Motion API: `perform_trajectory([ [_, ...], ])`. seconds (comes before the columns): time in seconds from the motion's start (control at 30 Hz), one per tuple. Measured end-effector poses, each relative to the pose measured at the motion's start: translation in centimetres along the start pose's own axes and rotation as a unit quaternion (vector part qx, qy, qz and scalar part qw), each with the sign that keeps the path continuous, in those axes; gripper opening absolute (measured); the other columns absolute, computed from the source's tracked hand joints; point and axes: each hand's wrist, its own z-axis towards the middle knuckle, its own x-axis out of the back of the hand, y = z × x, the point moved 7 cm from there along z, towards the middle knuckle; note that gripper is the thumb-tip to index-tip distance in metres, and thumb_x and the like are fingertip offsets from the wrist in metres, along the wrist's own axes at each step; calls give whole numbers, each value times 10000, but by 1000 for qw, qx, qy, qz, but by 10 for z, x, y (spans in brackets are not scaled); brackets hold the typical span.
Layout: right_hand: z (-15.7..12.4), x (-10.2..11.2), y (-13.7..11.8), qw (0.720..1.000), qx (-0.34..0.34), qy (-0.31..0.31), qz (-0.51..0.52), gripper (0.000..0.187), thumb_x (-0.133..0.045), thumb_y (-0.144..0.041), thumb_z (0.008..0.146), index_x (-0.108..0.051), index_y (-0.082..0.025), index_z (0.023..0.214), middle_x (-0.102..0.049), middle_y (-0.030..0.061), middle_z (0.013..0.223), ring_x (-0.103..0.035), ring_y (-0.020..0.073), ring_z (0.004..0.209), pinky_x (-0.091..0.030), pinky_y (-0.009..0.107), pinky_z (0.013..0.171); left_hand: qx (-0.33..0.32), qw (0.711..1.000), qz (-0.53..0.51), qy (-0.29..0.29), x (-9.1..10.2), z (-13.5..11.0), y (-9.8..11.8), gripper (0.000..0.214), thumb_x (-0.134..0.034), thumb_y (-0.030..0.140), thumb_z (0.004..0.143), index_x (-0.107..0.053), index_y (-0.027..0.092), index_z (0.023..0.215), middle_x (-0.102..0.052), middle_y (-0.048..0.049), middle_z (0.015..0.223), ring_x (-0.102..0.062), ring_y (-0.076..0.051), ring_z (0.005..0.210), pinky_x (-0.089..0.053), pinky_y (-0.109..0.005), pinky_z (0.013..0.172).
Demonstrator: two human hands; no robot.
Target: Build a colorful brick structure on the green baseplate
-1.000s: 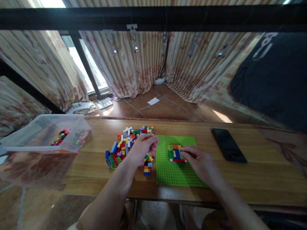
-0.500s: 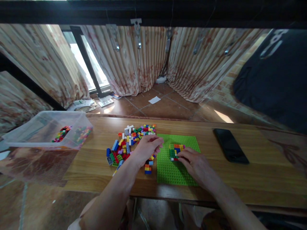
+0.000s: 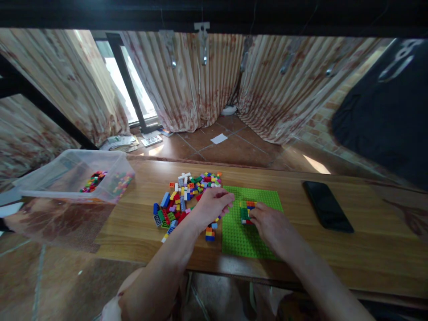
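Evidently, the brick assembly (image 3: 244, 215) lies on the green baseplate (image 3: 239, 243) touching the nearer right hand (image 3: 272, 225), rightward of the left hand (image 3: 212, 207), both hands' fingers being bent, whether pinching anything not determinable

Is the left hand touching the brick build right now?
Apart: the head view shows a strip of green baseplate between the left hand and the brick build.

Baseplate (image 3: 236, 243) bright green; brick pile (image 3: 182, 204) red, blue, yellow, white; phone (image 3: 327, 206) black; curtains (image 3: 197, 93) beige, brown-striped.
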Motion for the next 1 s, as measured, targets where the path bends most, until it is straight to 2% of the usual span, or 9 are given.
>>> perform_trajectory([
  [0.17,4,-2,-1,998,-3,-35,-50,228,-462,-88,839,-610,-183,695,-608,56,755,-551,165,626,-331,286,572,3,1000,-4,0,1,-1,1,204,-578,292,778,-548,148,637,-537,40,572,-462,-53,471,-366,-185,471],
  [0.3,6,6,-10,996,-8,-46,-74,263,-430,-50,837,-625,-171,709,-625,78,769,-566,167,614,-324,289,558,5,1000,1,0,0,-2,1,207,-579,298,778,-548,149,639,-528,45,561,-455,-53,468,-360,-182,467],
  [0.53,13,11,-27,989,-69,-64,-114,349,-386,31,804,-680,-141,728,-668,144,803,-617,198,622,-343,296,537,19,1000,15,2,-3,-1,-1,198,-566,302,782,-556,148,657,-545,39,590,-466,-53,481,-356,-179,469],
  [0.67,18,5,-20,993,-56,-65,-80,287,-451,-6,794,-682,-152,707,-677,119,794,-623,199,668,-370,290,573,12,1000,14,-4,-3,-1,-2,198,-569,311,781,-549,149,670,-547,40,600,-465,-52,484,-359,-180,477],
  [0.77,18,8,-2,996,-59,-69,-14,172,-558,-97,769,-681,-172,676,-682,73,754,-622,200,728,-398,288,635,9,1000,12,-3,-1,-1,-3,189,-567,301,783,-542,148,676,-539,42,599,-452,-51,476,-352,-178,468],
  [0.87,13,26,23,991,-104,-30,80,142,-567,-190,784,-704,-197,748,-704,43,786,-629,196,753,-423,294,673,6,1000,8,3,2,0,-2,186,-561,289,787,-534,146,670,-528,44,592,-446,-50,471,-355,-177,465],
  [1.0,1,50,53,969,-194,97,122,211,-529,-311,817,-707,-198,824,-709,44,791,-639,205,725,-445,317,669,7,1000,7,6,3,2,-1,181,-566,285,781,-533,147,669,-529,44,598,-448,-50,469,-357,-176,461],
])
